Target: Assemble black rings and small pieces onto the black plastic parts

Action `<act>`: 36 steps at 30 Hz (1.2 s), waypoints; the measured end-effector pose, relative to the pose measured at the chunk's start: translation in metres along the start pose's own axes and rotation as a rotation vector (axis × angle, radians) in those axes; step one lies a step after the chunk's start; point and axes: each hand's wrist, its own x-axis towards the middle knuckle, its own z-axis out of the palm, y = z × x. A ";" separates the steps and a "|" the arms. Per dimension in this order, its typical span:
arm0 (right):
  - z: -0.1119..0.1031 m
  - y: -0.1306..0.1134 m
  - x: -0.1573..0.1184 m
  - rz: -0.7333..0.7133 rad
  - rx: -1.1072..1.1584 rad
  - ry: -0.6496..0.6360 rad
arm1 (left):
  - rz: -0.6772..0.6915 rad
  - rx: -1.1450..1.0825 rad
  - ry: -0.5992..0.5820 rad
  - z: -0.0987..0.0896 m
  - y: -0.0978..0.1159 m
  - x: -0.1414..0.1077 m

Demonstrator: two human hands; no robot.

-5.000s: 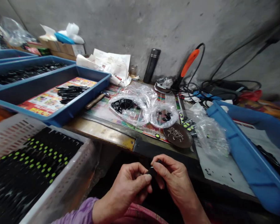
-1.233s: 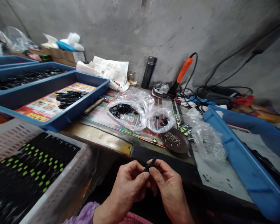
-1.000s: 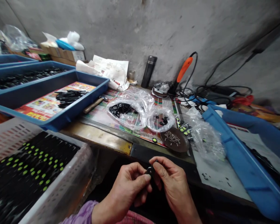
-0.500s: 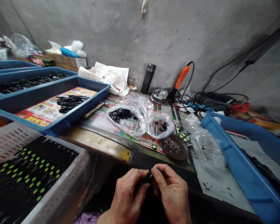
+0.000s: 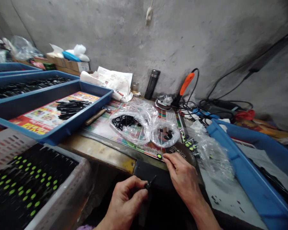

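My left hand is closed in front of the table edge. Its thumb and forefinger pinch a small black part with a thin dark tip pointing up and right; the palm side and the rest of the part are hidden. My right hand reaches over the table edge, with thumb and forefinger pinched at a small round black button with a green top. Just behind that hand lies a brown round dish of small metal pins, partly covered by the hand. Clear plastic bags with black parts lie beyond.
Blue trays with black pieces stand left, above a white basket of green-dotted black parts. A hammer lies beside the tray. An orange-handled tool leans near the wall by cables. Another blue tray stands right.
My right hand has left the black part at my left hand and moved up and forward to the green-topped button. My left hand keeps the part, shifted slightly left and down.
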 end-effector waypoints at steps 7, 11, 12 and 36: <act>0.016 -0.001 0.015 -0.004 -0.201 -0.107 | -0.145 -0.212 0.029 -0.002 0.015 0.004; 0.018 -0.001 0.018 -0.020 -0.221 -0.134 | -0.147 -0.254 0.034 -0.006 0.017 0.005; 0.018 -0.001 0.019 -0.023 -0.216 -0.135 | -0.146 -0.259 0.029 -0.007 0.016 0.005; -0.019 -0.073 -0.045 0.350 0.956 -0.108 | -0.162 -0.381 -0.039 0.005 0.015 -0.008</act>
